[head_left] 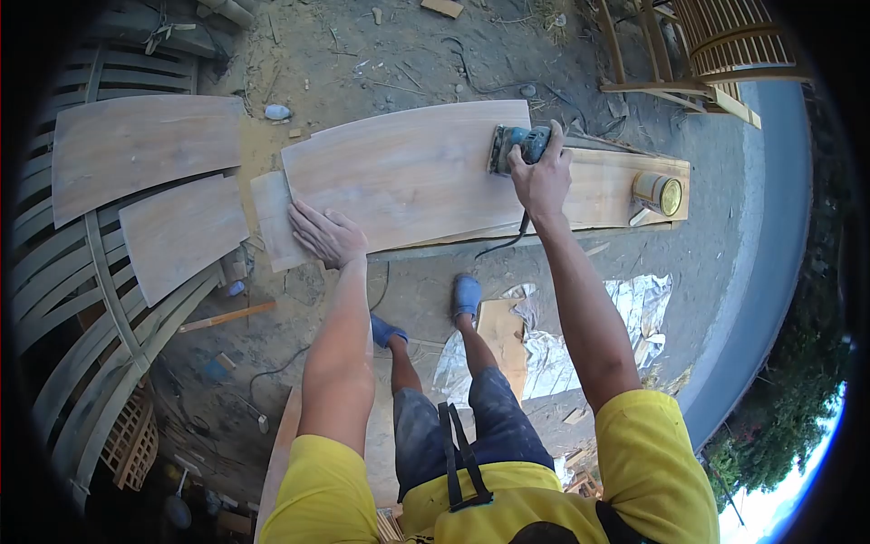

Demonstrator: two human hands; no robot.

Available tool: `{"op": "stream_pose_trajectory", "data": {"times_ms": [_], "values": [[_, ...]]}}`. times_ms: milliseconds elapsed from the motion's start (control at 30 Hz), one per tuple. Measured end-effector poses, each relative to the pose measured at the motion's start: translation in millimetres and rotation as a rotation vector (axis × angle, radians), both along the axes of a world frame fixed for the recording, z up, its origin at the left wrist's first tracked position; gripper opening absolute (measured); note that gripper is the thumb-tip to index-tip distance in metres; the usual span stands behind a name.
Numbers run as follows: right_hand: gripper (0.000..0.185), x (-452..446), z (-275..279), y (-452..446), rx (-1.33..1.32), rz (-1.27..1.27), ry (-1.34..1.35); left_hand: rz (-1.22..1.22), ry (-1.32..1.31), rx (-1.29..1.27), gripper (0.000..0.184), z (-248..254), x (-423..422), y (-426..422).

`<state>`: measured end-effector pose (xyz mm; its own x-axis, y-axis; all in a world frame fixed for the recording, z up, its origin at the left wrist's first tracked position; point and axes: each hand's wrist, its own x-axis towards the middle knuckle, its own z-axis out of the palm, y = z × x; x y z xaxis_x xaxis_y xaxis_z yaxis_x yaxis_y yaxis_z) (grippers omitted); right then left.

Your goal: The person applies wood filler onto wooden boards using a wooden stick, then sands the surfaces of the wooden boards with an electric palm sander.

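Note:
My right hand (pixel 544 181) is wrapped round a teal and black electric sander (pixel 518 147). The sander rests on the right end of a pale wooden panel (pixel 408 172), and its black cord hangs over the near edge. On the panel's left end my left hand (pixel 328 238) lies flat with its fingers stretched out. The panel lies across a longer wooden board (pixel 598 181), whose right end sticks out beyond it. A tin can (pixel 656 194) with a yellowish end stands on that part of the board.
Two more wooden panels (pixel 149 145) lie on a slatted wooden frame (pixel 82 263) at the left. Slatted wooden furniture (pixel 725 45) stands at the back right. Cords and scraps litter the dirt ground. Crumpled silvery sheeting (pixel 562 363) lies right of my feet.

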<state>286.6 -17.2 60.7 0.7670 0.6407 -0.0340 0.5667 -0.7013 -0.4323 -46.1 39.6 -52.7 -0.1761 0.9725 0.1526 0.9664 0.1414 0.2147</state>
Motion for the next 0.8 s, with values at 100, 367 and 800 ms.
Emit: {"op": "stream_pose_trajectory", "data": {"times_ms": [100,367,800], "values": [[0.086,-44,5,28,0.015,0.114,0.083,-0.012,-0.009,0.022,0.068,0,0,0],[0.102,-182,7,78,0.033,0.674,0.252,-0.015,0.019,-0.043,0.065,-4,-5,-1],[0.085,10,5,-48,-0.028,0.127,0.028,-0.008,0.003,-0.050,0.068,3,0,1]]}}
